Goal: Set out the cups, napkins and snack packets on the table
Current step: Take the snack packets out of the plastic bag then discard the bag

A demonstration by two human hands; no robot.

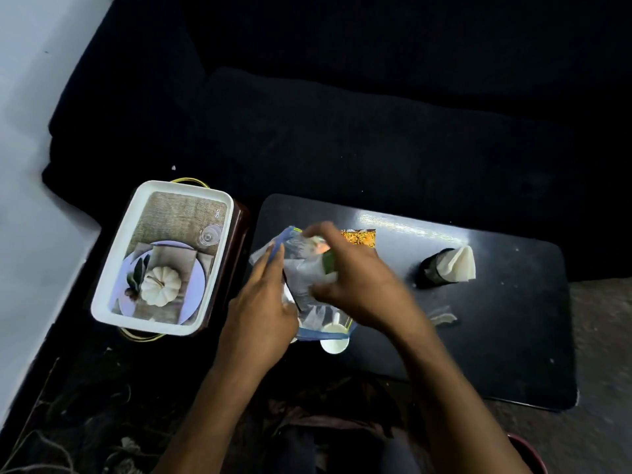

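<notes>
A clear plastic bag (302,278) with blue trim is held over the left part of the dark table (478,336). My left hand (265,302) grips the bag's left side. My right hand (359,282) is blurred and closed on the bag's upper part, where a green packet (329,263) shows inside. White cups (334,342) poke out at the bag's lower end. An orange patterned snack packet (359,238) lies on the table just behind my right hand. White napkins (461,265) stand in a dark holder (432,268) at the right.
A white tray (102,302) printed with a pumpkin and plate picture rests on a brown stand left of the table. A small crumpled wrapper (443,318) lies on the table. A dark sofa (342,131) runs behind; a pale wall (27,131) is at the left.
</notes>
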